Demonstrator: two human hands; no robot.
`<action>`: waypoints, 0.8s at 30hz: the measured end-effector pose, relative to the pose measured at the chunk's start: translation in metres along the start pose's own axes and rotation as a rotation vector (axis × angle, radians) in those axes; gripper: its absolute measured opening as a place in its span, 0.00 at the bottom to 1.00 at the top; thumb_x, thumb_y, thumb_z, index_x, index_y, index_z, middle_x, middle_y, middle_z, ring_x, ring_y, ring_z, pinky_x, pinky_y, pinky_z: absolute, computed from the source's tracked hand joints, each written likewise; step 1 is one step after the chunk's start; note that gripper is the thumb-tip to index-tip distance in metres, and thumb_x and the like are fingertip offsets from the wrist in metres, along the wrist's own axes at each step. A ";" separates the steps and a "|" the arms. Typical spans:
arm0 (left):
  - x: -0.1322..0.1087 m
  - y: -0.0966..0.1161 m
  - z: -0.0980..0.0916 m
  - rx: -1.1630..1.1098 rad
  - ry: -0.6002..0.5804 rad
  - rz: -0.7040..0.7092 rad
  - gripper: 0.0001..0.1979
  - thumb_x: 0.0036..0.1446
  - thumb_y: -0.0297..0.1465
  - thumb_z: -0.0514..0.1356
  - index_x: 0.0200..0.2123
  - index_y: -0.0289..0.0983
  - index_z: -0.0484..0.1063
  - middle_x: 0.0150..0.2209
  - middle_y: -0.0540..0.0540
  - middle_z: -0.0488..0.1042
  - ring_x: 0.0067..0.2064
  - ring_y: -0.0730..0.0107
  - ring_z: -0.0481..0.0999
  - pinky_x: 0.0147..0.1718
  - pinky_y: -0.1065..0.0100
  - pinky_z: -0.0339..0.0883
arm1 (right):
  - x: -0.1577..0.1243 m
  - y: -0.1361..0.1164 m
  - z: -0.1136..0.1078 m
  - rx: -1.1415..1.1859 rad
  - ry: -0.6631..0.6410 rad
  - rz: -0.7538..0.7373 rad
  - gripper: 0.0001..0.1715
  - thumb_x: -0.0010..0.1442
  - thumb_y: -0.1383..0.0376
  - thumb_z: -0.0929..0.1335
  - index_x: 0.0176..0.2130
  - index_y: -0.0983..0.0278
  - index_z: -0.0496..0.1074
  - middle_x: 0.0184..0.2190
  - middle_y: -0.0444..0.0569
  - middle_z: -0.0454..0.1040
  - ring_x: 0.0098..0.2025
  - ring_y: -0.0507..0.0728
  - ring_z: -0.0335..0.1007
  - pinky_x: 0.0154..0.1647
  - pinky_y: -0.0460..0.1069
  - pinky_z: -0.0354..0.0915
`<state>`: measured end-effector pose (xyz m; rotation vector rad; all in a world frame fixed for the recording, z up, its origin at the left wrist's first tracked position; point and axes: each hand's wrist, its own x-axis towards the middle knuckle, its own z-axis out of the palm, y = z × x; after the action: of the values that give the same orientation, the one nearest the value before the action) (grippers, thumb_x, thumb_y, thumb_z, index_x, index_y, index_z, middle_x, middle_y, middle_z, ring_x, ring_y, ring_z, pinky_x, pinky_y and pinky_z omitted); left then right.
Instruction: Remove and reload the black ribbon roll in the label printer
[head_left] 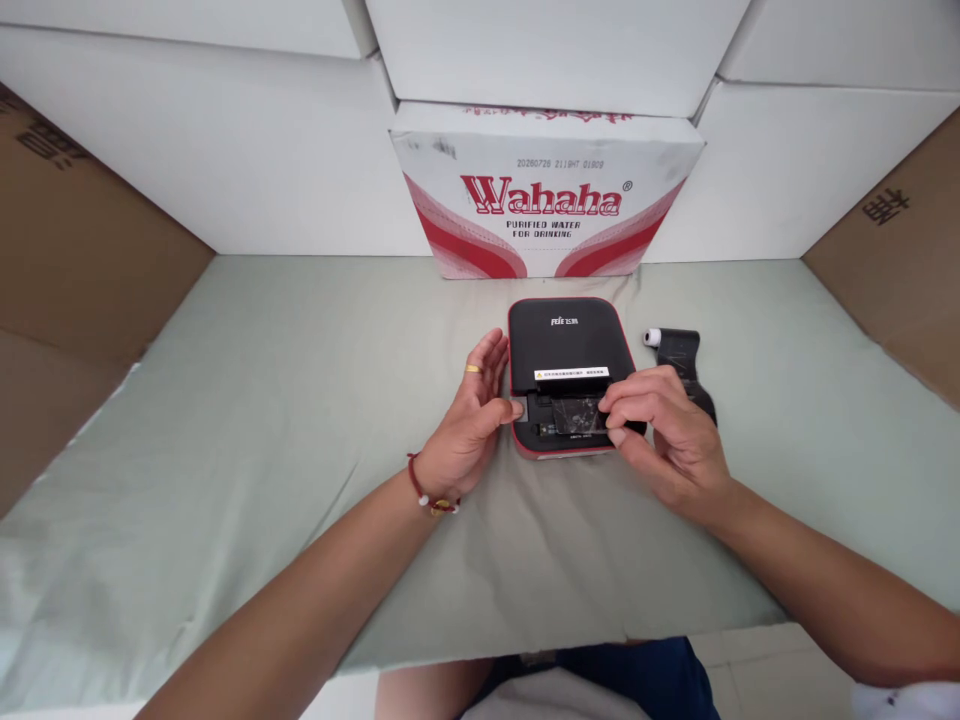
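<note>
A small black printer with a red rim (568, 345) lies on the pale green cloth (300, 420). A white warning label crosses its top. My left hand (472, 420), with a ring and a red bead bracelet, rests against the printer's left front corner, thumb touching it, fingers half spread. My right hand (664, 430) is pinched on a dark glossy film (574, 412) that lies over the printer's front slot.
A black ribbon roll on a white core (675, 352) lies just right of the printer. A white and red Wahaha water carton (546, 190) stands behind it. White boxes wall the back; brown cardboard flanks both sides. The table's front edge is near my lap.
</note>
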<state>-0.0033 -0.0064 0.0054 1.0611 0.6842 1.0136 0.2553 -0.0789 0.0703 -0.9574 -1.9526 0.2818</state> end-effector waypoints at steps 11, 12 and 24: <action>-0.001 -0.019 0.005 -0.017 0.051 0.137 0.40 0.63 0.54 0.77 0.72 0.52 0.70 0.82 0.44 0.66 0.87 0.45 0.58 0.87 0.41 0.53 | -0.004 -0.009 0.001 -0.282 0.099 -0.146 0.17 0.71 0.78 0.71 0.50 0.56 0.74 0.43 0.46 0.87 0.44 0.59 0.76 0.48 0.59 0.68; -0.001 -0.019 0.005 -0.019 0.054 0.133 0.40 0.63 0.54 0.77 0.72 0.52 0.70 0.82 0.43 0.66 0.87 0.45 0.59 0.86 0.41 0.55 | -0.005 -0.009 0.001 -0.278 0.090 -0.157 0.17 0.71 0.77 0.71 0.50 0.56 0.74 0.43 0.47 0.87 0.43 0.59 0.76 0.46 0.59 0.69; -0.027 -0.006 0.007 0.772 0.205 0.777 0.28 0.76 0.46 0.65 0.75 0.53 0.71 0.71 0.40 0.75 0.78 0.43 0.70 0.80 0.35 0.63 | -0.017 0.002 0.009 -0.186 0.078 -0.197 0.16 0.72 0.70 0.72 0.56 0.55 0.78 0.47 0.50 0.86 0.47 0.64 0.75 0.50 0.62 0.74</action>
<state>-0.0058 -0.0350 0.0018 2.0080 0.8816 1.5891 0.2540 -0.0879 0.0535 -0.8710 -2.0082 -0.0503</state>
